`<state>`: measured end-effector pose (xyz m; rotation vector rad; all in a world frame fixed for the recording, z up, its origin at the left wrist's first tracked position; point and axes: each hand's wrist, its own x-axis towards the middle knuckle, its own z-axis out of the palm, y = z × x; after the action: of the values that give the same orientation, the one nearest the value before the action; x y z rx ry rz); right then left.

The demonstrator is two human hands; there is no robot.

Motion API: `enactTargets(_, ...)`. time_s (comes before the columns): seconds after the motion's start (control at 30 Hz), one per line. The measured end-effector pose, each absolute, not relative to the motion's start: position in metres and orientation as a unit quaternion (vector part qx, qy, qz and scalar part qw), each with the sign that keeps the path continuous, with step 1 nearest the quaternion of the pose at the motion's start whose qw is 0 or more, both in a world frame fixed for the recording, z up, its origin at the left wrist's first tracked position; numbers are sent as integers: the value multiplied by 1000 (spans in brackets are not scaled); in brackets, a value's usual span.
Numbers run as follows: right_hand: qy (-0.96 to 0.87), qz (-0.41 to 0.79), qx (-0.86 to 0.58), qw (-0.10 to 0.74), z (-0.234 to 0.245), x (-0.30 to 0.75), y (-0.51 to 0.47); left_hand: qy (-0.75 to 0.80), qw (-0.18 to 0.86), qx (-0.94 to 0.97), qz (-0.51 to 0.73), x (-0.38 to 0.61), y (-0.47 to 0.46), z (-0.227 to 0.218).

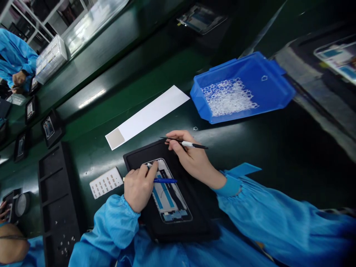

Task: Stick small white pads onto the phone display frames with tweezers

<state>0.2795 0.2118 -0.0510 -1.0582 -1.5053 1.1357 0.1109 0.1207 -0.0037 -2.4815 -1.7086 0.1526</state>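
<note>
A phone frame (168, 193) with blue strips lies in a black padded tray (194, 215) before me. My left hand (139, 188) rests over its upper left part, index finger touching the top end. A blue pen (166, 180) is tucked in that hand and sticks out to the right across the frame. Just above the tray's upper right edge, my right hand (191, 159) grips black and white tweezers (190, 144) with their dark tips pointing left. Whether anything sits between the tips is too small to tell. A tiny white ring-like piece (195, 128) lies beyond this hand.
A blue bin (274, 85) holds many small clear ring-like pieces. Left of it lies a white paper strip (150, 115). A white card with small patches (105, 183) and a black compartment tray (55, 200) are at left. Other workers' hands (19, 78) and more phone trays (51, 128) appear further left.
</note>
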Motion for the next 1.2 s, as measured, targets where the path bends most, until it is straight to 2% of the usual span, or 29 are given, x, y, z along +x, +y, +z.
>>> enactTargets(0.3,-558,499,-442,495,-41,280,213,-591,-97,-791,124,111,138,4)
enactTargets(0.57,-583,570,-436,382,-16,245,255,-610,-170,-769,83,95,146,12)
enactTargets(0.67,-580,586,-446,349,-13,217,274,-669,-141,-729,47,68,165,16)
enactTargets(0.77,-582,583,-463,327,-16,193,285,-721,-87,-683,72,42,182,11)
enactTargets(0.93,-603,553,-478,319,-26,167,293,-710,-99,-685,127,28,184,2)
enactTargets(1.2,-641,478,-504,327,-32,149,302,-710,-92,-692,96,24,190,4)
